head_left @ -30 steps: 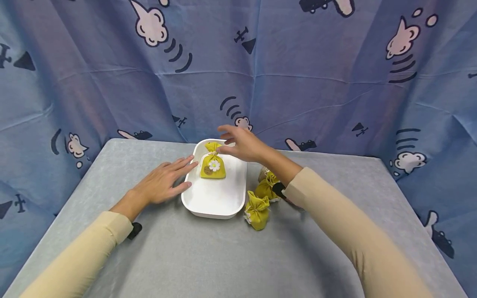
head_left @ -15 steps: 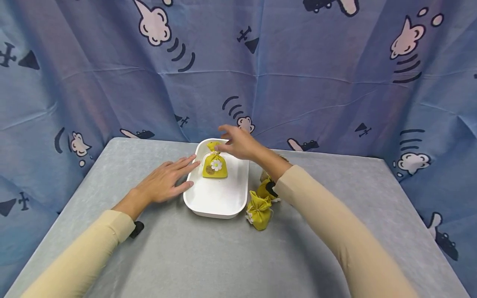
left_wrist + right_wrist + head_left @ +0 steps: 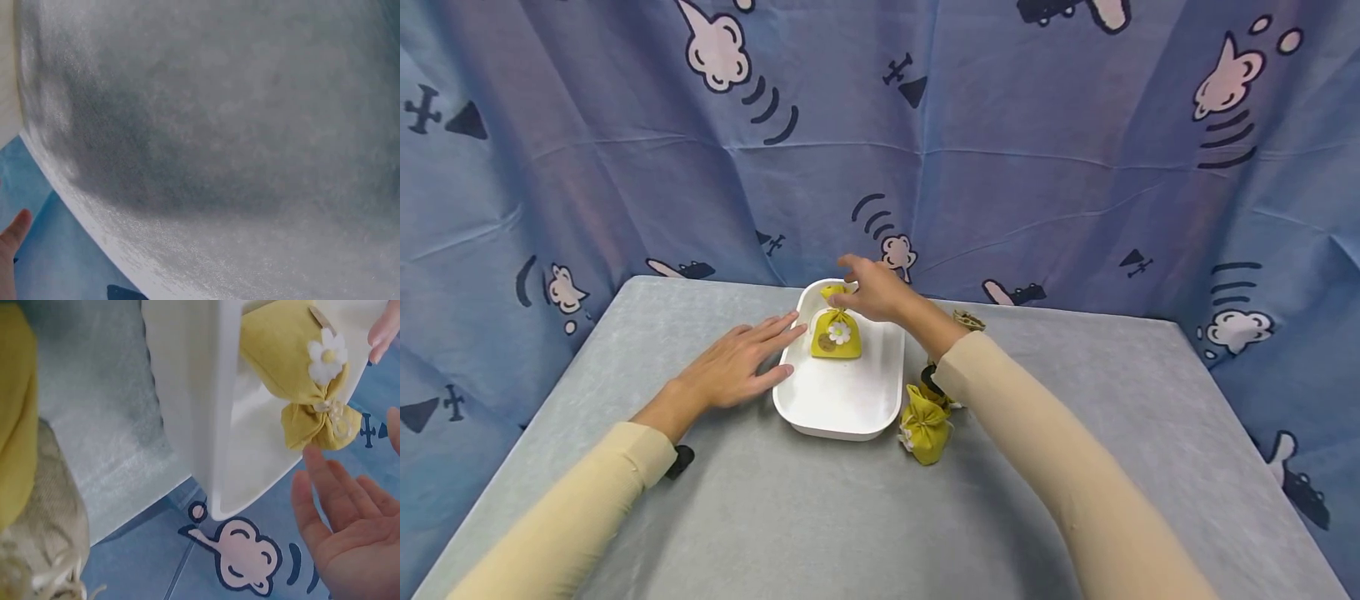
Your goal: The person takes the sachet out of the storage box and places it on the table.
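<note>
A yellow drawstring pouch with a white flower and a round tag sits in the far-left part of a white tray. My right hand hovers at its gathered neck, fingers extended. In the right wrist view, this hand has its fingertips right by the pouch's tied end, and nothing is gripped. My left hand lies with straight, spread fingers at the tray's left rim. A fingertip shows at the lower left of the left wrist view.
Right of the tray stands another yellow pouch, with more pouches behind it partly hidden by my right forearm. A brownish pouch top pokes out beyond that arm. A patterned blue curtain hangs behind the grey-covered table.
The whole view has shifted slightly, and my right forearm has swung a little leftward, baring the brownish pouch top. The pouch in the tray and my left hand hold their places.
</note>
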Demonstrator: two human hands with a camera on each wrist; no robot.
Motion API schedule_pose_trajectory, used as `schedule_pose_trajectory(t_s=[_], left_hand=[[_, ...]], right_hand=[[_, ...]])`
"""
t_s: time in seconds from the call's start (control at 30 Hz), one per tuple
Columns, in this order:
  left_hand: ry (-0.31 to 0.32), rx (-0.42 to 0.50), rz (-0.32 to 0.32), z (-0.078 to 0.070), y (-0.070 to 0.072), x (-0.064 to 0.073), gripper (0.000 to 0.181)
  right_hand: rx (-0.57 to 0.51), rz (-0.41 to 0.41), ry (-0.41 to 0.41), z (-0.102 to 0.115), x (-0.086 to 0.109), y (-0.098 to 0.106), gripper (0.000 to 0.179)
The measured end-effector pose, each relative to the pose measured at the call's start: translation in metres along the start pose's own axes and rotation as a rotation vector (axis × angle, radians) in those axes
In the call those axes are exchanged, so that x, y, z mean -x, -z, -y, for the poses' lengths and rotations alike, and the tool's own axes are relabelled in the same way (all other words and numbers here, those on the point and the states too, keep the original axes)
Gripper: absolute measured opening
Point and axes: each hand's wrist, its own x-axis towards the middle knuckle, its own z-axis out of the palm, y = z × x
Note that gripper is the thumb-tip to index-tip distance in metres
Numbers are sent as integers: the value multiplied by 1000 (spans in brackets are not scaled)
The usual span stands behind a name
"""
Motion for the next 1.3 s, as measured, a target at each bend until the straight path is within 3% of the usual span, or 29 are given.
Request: schedule_pose_trajectory(t_s=[0.33, 0.7, 1.3], left_hand=[[-4, 3, 3, 2, -1, 0, 65], [-7, 12, -1, 3, -1, -1, 65], [-22, 5, -11, 4, -2, 0, 64]], right_hand=[[44, 9, -64, 0, -7, -9, 69], [-8, 30, -79, -1, -14, -15, 70], [-55, 71, 36, 10, -16, -28, 67]])
